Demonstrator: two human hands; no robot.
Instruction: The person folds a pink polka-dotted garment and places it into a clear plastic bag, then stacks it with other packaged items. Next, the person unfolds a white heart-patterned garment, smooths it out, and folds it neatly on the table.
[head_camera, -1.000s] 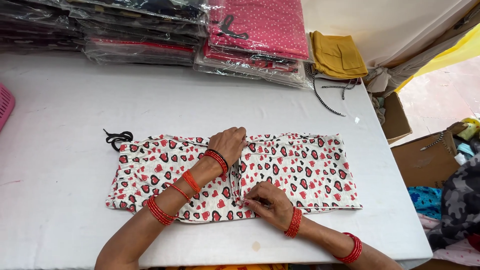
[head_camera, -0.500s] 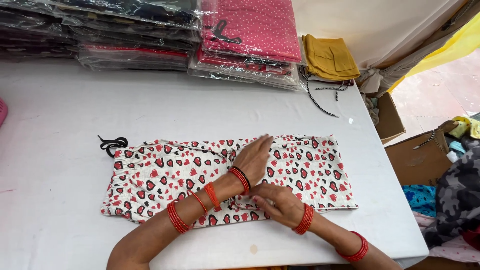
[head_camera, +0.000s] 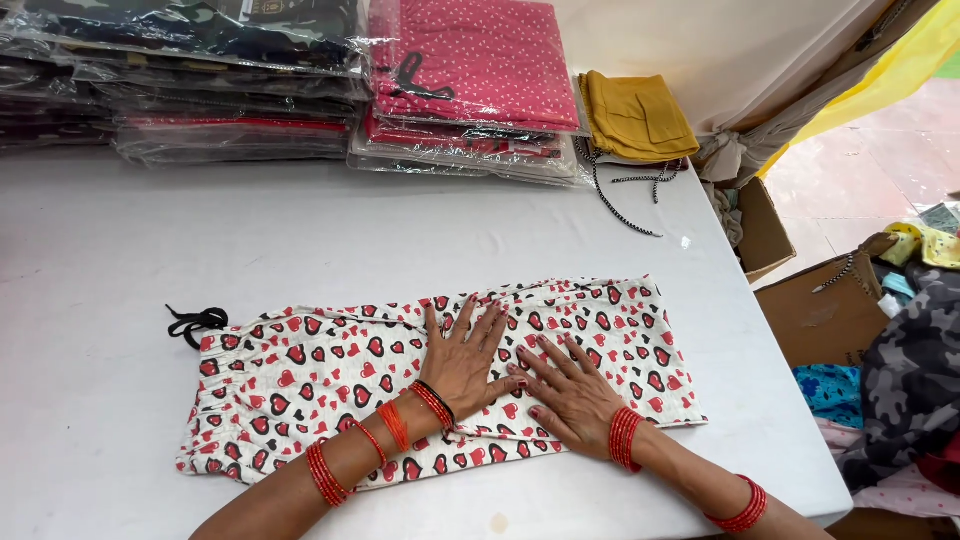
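A folded white garment with red and black hearts (head_camera: 330, 385) lies flat near the front edge of the white table (head_camera: 250, 250). The left hand (head_camera: 462, 358) presses on its middle with the palm down and the fingers spread wide; it holds nothing. The right hand (head_camera: 567, 390) lies just beside it, also flat, fingers stretched and a little apart, the fingertips nearly touching the left hand. Both palms cover part of the cloth, so the fold under them is hidden. Red bangles sit on both wrists and forearms, and the elbows are cut off by the lower edge of the view.

A black drawstring (head_camera: 196, 322) comes out at the left end of the garment. At the far side stand stacks of packed clothes in clear plastic (head_camera: 230, 90), a pink dotted pack (head_camera: 480, 60) on top of one, and a mustard folded piece (head_camera: 638, 115). Right of the table an open cardboard box (head_camera: 830, 310) stands; its content is perhaps more cloth, but it is hard to make out.
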